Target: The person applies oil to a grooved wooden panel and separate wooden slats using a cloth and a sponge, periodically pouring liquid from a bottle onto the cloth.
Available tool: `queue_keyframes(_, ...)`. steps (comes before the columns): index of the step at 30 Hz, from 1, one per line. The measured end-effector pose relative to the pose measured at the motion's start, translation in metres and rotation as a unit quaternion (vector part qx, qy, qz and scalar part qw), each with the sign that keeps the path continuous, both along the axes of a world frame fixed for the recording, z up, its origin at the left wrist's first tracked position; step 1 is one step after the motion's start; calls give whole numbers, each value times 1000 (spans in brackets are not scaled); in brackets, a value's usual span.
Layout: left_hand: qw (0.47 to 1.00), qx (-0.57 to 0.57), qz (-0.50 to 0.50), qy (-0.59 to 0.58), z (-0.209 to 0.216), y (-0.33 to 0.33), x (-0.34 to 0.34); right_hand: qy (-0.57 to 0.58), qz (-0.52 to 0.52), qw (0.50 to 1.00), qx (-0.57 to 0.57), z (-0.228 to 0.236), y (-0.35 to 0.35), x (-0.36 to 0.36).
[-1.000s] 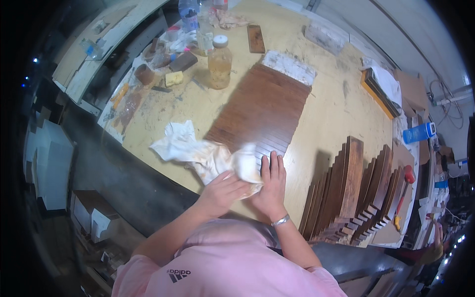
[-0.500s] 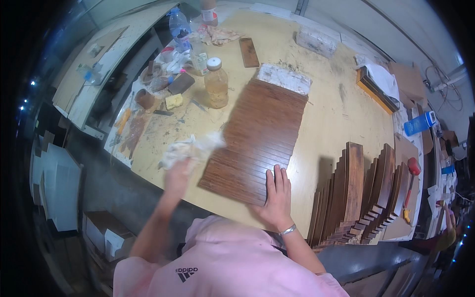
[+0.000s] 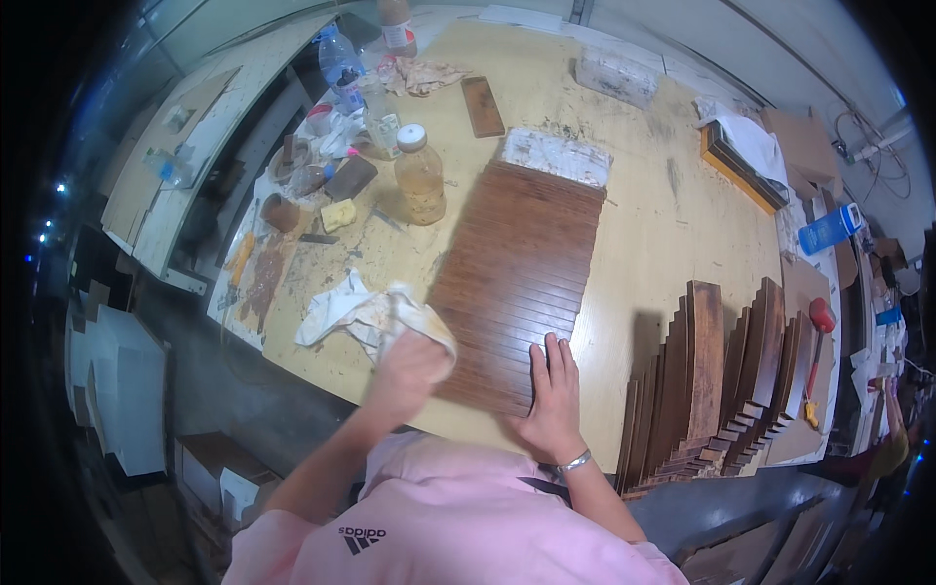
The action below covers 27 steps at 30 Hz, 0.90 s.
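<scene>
The left hand (image 3: pixel 405 375) curls inward; the right hand (image 3: pixel 552 408) lies flat, fingers (image 3: pixel 557 362) forward.

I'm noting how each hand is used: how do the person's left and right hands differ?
The left hand is closed on the white cloth; the right hand is open, fingers extended by the right edge of the brown strips. The right wrist wears a silver band; the left wrist shows none. Both hands are ungloved.

Your left hand (image 3: pixel 405 372) is blurred, fingertips hidden by the white cloth (image 3: pixel 375 317); lower edge crops your pink shirt (image 3: pixel 468 507).
</scene>
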<state>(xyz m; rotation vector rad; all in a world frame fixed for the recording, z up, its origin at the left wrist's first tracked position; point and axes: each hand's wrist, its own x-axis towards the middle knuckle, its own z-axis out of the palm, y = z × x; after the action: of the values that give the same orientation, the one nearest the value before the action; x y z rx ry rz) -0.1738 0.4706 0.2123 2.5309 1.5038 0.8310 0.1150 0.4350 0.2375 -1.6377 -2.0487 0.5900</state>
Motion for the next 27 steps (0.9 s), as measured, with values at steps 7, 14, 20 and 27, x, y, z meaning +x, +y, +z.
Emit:
queue_keyframes(7,758,-370,217,-492,0,22,-53,54,-8,997,-57,10,3,7)
queue_keyframes(14,623,-419,166,-639,-13,50,2,341,-146,926,-65,-18,46,5)
queue_keyframes(20,582,-463,138,-654,-1,63,-10,358,-146,920,-62,-37,58,5)
queue_keyframes(27,972,-162,-91,-144,32,77,108,339,-134,929,-72,-32,57,2)
